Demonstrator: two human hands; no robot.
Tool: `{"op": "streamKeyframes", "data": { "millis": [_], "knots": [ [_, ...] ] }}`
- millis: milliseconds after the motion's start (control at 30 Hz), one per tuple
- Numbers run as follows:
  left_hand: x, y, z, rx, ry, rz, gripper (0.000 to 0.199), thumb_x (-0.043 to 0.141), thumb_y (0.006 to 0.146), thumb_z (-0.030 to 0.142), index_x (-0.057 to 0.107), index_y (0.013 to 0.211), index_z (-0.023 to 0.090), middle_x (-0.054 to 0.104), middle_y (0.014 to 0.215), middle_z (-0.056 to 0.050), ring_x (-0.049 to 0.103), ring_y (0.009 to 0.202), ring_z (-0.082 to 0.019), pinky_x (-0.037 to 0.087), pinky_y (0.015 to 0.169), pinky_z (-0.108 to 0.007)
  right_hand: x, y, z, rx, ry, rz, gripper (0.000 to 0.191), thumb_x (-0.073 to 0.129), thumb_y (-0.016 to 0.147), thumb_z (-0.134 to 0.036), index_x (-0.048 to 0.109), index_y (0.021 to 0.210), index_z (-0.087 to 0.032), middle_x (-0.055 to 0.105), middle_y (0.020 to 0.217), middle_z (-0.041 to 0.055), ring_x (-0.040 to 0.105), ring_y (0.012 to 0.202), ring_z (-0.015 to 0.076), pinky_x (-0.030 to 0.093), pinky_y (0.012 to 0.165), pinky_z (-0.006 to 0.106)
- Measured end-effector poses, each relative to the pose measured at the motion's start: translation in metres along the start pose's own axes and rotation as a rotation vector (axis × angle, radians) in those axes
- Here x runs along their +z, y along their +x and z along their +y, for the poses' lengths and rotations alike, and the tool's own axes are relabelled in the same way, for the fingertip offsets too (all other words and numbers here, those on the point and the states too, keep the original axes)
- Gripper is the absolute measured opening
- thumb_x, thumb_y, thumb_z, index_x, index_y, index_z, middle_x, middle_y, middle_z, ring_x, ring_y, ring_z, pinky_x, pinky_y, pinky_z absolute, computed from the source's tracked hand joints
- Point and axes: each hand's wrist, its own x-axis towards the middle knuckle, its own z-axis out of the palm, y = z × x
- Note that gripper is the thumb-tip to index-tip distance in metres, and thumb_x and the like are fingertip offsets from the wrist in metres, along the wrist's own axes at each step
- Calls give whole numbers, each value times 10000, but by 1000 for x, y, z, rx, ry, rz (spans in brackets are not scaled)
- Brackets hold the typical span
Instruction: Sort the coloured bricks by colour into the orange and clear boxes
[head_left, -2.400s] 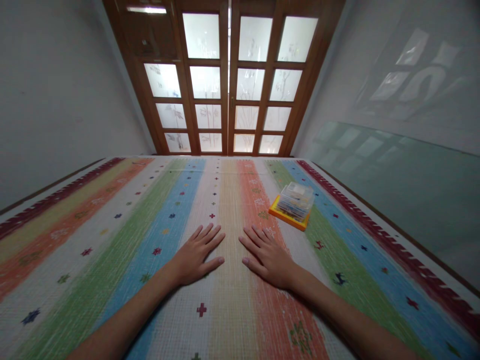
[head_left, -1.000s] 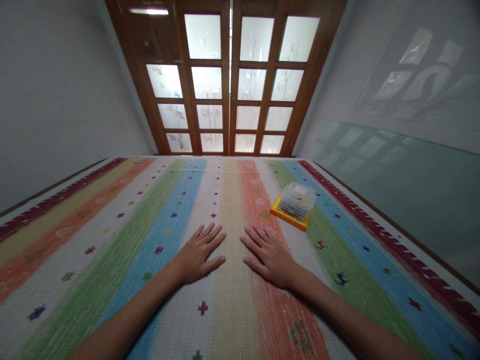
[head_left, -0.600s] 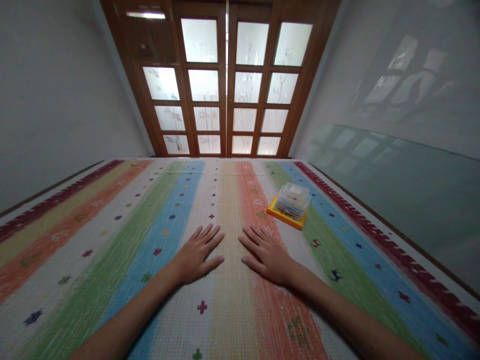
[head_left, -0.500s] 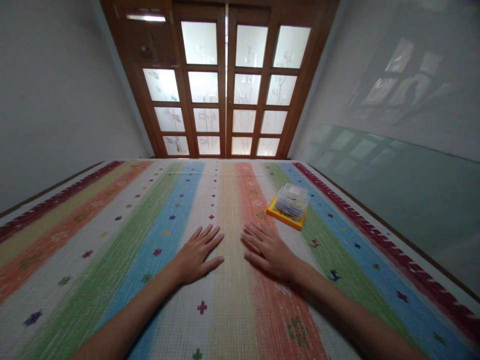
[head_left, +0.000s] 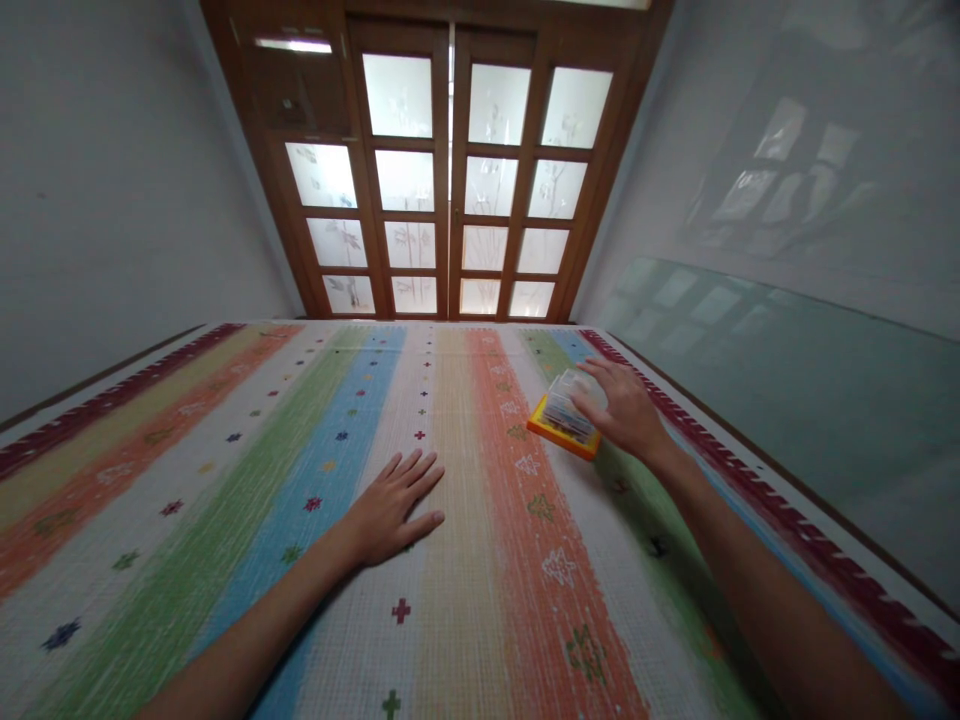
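Note:
A small clear plastic box [head_left: 567, 400] with a yellow base stands on the striped tablecloth [head_left: 457, 520], right of the middle. Thin flat pieces, perhaps cards, show through its walls; I cannot make out what they are. My right hand [head_left: 619, 405] is at the box's right side, thumb and fingers apart, covering part of its upper right edge. Whether the fingertips touch the box is unclear. My left hand [head_left: 397, 508] lies flat on the cloth with its fingers spread, left of the cream stripe, and holds nothing.
Wooden doors [head_left: 448, 240] with frosted panes stand beyond the far table edge. White walls rise on both sides, and a pale green glass panel [head_left: 750, 350] leans along the right wall.
My right hand has left the cloth near the middle and moved right and forward to the box. My left hand has stayed in place. The view has shifted slightly.

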Motion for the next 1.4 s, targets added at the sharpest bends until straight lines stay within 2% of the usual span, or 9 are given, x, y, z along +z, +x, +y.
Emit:
{"op": "streamKeyframes", "data": {
  "millis": [167,367,533,667,867,1000,1100,1267,1400],
  "knots": [
    [-2,1,2,-20,-13,-38,783,379,1041,683,394,1643,182,314,1725,-162,254,1619,-370,204,1306,-628,11,-5,15,66,50,-52,432,557,946,-435,698,1244,-156,754,1239,191,699,1115,361,520,1021,560],
    [3,-1,-4,18,-15,21,728,420,1046,643,403,1641,223,343,1720,-141,280,1616,-350,219,1307,-600,7,-2,10,35,103,-33,361,588,945,-435,720,1171,-187,774,1176,174,717,1072,358,527,985,548],
    [8,-3,-8,35,-53,95,694,471,1043,605,437,1621,222,420,1688,-151,354,1590,-344,262,1295,-604,-2,0,-25,-36,214,-27,360,622,964,-453,695,1222,-213,766,1186,154,707,1095,344,530,979,533],
    [8,-5,-7,42,-106,180,659,505,1043,530,454,1592,169,504,1634,-195,442,1545,-343,338,1266,-596,-2,-8,-68,-157,372,-125,315,625,991,-368,663,1269,-224,758,1212,132,702,1126,302,531,999,490],
    [7,-6,6,18,-260,305,669,618,993,464,432,1569,179,580,1553,-216,573,1429,-331,471,1178,-553,21,-33,-123,-319,514,-306,324,631,987,-284,635,1299,-196,735,1266,147,677,1164,288,525,1006,479],
    [9,-6,15,56,-312,329,709,690,951,452,427,1561,205,594,1527,-210,601,1387,-335,499,1136,-554,38,-51,-148,-322,586,-400,354,661,986,-326,627,1297,-161,734,1249,167,673,1163,279,528,1007,459],
    [10,-4,16,114,-303,337,578,709,947,424,536,1455,209,683,1412,-175,642,1313,-322,506,1109,-547,45,-60,-162,-309,604,-425,364,656,982,-293,609,1320,-165,738,1239,145,678,1154,258,532,1008,432],
    [10,-2,16,138,-304,393,393,715,962,386,634,1299,202,754,1256,-129,684,1188,-287,525,1044,-500,52,-64,-173,-462,429,-345,265,586,982,-182,642,1239,-150,757,1222,146,703,1138,256,526,1037,449],
    [9,0,19,130,-332,394,371,727,951,341,643,1287,209,761,1236,-116,687,1164,-276,520,1034,-481,58,-68,-177,-654,146,-235,312,507,1009,-138,642,1266,-23,745,1247,248,722,1162,298,571,985,436]
  ]
}}
